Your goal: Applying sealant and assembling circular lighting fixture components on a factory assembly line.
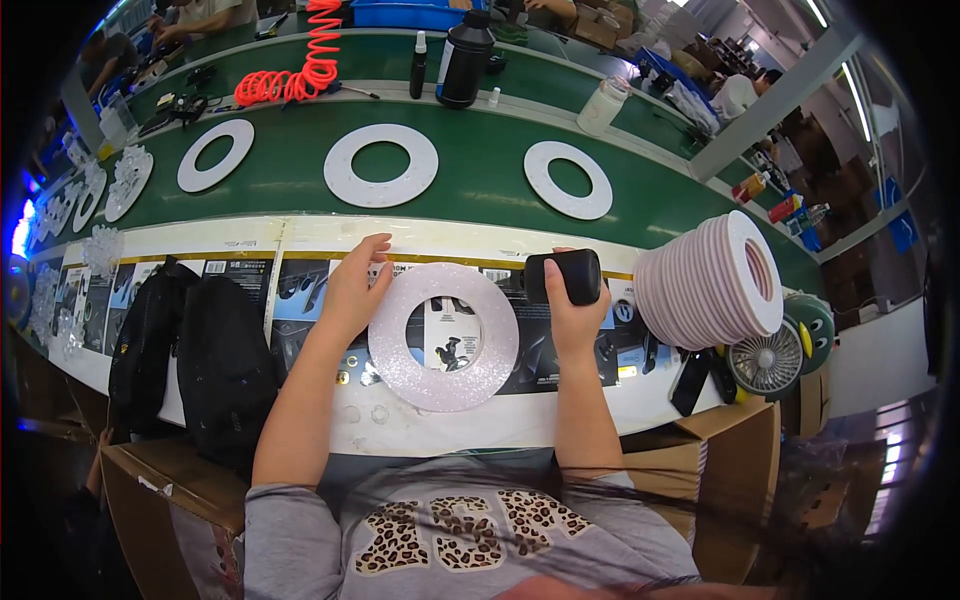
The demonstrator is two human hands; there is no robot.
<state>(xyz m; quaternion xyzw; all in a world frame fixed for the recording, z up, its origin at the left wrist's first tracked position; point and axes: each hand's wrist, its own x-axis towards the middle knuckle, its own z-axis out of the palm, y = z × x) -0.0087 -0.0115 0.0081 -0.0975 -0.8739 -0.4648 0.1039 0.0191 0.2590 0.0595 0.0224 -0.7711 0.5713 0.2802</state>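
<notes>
hands at work on a glittery ring (443, 336)
left hand (352, 290) rests flat on its rim; right hand (572, 305) grips a black block (565, 275) above the surface (440, 425).

Factory assembly line: green conveyor belt (480, 190) w/ white foam rings (381, 165) on it, other workers beyond it, ring stack (712, 280) beside it

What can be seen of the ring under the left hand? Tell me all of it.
The glittery ring is a flat, pale pink-white disc with a wide round hole and a sparkly, foam-like surface. It lies flat on the printed sheets at the workbench's near edge. The left hand rests on its left rim; the right hand, holding a black block, is beside its right rim.
</notes>
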